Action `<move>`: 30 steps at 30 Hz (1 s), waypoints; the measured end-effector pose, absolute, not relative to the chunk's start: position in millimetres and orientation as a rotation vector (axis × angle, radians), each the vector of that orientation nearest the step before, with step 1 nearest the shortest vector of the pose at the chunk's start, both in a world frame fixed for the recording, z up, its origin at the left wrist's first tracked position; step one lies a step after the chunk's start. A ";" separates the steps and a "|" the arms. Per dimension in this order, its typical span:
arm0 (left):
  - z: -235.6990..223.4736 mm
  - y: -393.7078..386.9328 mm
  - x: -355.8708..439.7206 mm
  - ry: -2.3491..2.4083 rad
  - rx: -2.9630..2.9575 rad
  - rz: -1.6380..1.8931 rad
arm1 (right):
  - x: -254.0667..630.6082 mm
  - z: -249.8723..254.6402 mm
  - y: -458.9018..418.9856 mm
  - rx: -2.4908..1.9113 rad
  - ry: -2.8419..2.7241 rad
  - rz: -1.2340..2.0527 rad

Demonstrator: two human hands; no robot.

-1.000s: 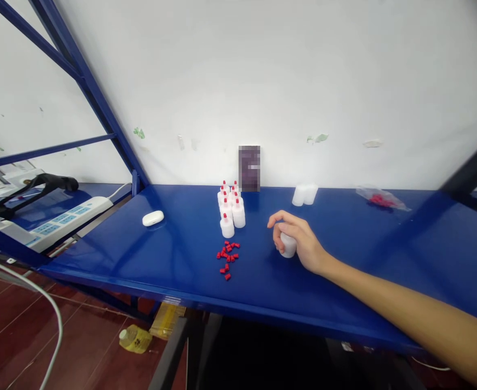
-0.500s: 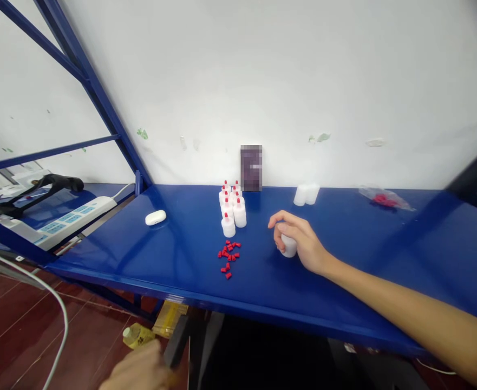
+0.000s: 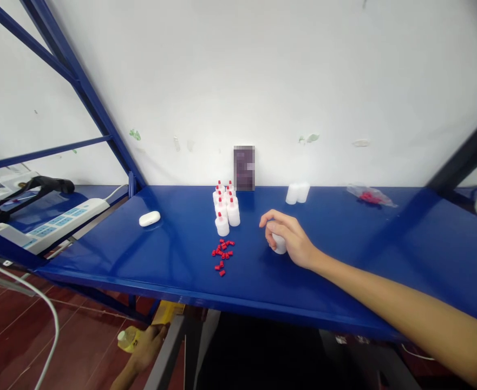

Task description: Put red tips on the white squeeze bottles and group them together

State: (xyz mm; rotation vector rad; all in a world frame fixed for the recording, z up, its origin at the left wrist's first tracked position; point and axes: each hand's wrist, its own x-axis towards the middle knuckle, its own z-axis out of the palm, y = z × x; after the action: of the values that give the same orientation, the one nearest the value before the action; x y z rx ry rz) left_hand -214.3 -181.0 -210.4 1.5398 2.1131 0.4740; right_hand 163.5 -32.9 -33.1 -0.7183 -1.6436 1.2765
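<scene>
On the blue table, my right hand (image 3: 289,235) is closed round a small white plastic bottle (image 3: 279,245), whose upper part is hidden by the fingers. To its left lie several loose red caps (image 3: 223,250). Behind these caps stand several white bottles with red-tipped tops (image 3: 233,212), grouped in two rows. Below the table's front edge at the lower left, my left hand (image 3: 146,346) reaches down beside a yellow bottle (image 3: 129,339) and a yellow-brown box (image 3: 168,312). Its fingers look stretched out, and I make out nothing in them.
Two white bottles without tops (image 3: 297,193) stand near the wall. A clear bag with red pieces (image 3: 370,196) lies at the right. On the left are a white oval case (image 3: 149,219) and a power strip (image 3: 65,221). A blurred dark panel (image 3: 244,168) leans against the wall.
My left hand has gone from the bottom edge of the picture towards the yellow-brown box, and more of it shows. The view has shifted slightly; my right hand keeps its hold on the bottle.
</scene>
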 end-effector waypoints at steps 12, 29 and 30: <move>-53.4 -176.2 -123.7 1.156 2.648 0.916 | 161.7 -33.6 -32.5 -0.707 -1.720 1.230; 7.2 -51.7 -66.8 1.643 2.854 -0.181 | 162.8 -31.4 -32.3 -0.653 -1.728 1.261; 5.1 -50.6 -65.9 1.639 2.856 -0.169 | 162.7 -31.6 -32.3 -0.653 -1.728 1.263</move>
State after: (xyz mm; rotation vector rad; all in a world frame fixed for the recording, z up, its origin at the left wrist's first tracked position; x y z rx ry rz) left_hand -65.9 -50.6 5.1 2.8559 1.6391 -0.1688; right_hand 162.7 -32.3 -31.6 -0.6527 -1.7279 1.2631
